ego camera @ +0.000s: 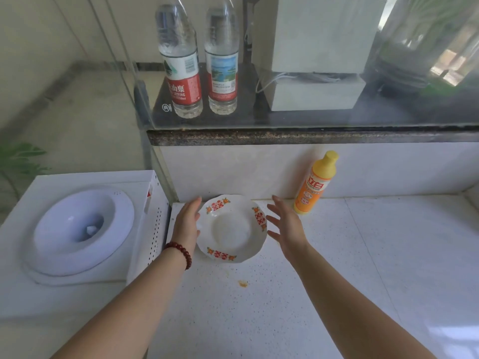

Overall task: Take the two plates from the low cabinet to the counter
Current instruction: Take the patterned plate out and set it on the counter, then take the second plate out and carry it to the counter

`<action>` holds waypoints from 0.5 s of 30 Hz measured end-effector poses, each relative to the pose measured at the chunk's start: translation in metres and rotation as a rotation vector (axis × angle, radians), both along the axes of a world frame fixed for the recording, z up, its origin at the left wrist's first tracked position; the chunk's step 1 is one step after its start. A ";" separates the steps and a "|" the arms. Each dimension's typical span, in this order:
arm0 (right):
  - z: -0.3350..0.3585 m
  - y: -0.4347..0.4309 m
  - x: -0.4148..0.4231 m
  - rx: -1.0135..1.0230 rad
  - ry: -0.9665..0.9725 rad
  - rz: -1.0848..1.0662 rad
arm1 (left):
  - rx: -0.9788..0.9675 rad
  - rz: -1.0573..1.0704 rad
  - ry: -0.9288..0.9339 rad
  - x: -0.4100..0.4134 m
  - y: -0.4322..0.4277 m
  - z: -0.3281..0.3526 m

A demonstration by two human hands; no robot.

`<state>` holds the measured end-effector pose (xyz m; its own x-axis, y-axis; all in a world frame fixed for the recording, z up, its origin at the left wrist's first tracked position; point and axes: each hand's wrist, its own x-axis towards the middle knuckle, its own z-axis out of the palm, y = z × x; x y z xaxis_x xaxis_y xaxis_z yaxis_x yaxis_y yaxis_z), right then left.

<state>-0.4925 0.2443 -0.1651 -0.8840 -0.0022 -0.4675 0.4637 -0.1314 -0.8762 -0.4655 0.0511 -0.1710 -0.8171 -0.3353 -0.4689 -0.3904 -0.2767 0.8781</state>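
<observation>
- Plate [232, 230]: sits on the counter [337, 281] with its hollow side facing up, near the back left corner. The outline is round with a wavy rim, so it has no long axis. Red and orange marks sit on the far-left, right and near parts of the rim. Whether a second plate lies under it cannot be told.
- Left hand [187, 221]: reaches in from the near left with the forearm straight. It is held edge-on at the plate's left rim, with the fingers straight, together and pointing toward the back wall. The thumb side is at the rim, touching it or just short of it, and the fingers grip nothing. A red bead bracelet [181, 253] circles the wrist.
- Right hand [285, 226]: reaches in from the near right and is held just beside the plate's right rim, apart from it. The palm turns toward the plate, and the fingers are spread, loosely straight and hold nothing.
- Left edge: the counter ends just left of the plate, where a white water dispenser [83, 229] stands against it.
- Back edge: the far rim of the plate lies close to the back wall. A yellow detergent bottle [316, 182] stands upright there, right of the right hand.
- Open room: bare counter runs to the right and toward the near edge, with one small orange stain [242, 283] nearer than the plate.
</observation>
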 end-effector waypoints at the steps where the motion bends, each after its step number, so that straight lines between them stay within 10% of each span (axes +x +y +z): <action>1: 0.007 0.000 0.003 -0.018 0.019 0.007 | 0.010 0.003 0.024 0.002 0.003 0.007; 15: 0.080 -0.008 0.035 -0.016 0.269 0.147 | -0.045 0.000 0.367 0.042 0.022 0.091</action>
<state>-0.4576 0.2362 -0.0851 -0.9655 -0.1452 -0.2160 0.2309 -0.0948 -0.9683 -0.4231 0.0732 -0.0801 -0.9282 -0.3489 -0.1293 -0.0469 -0.2351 0.9708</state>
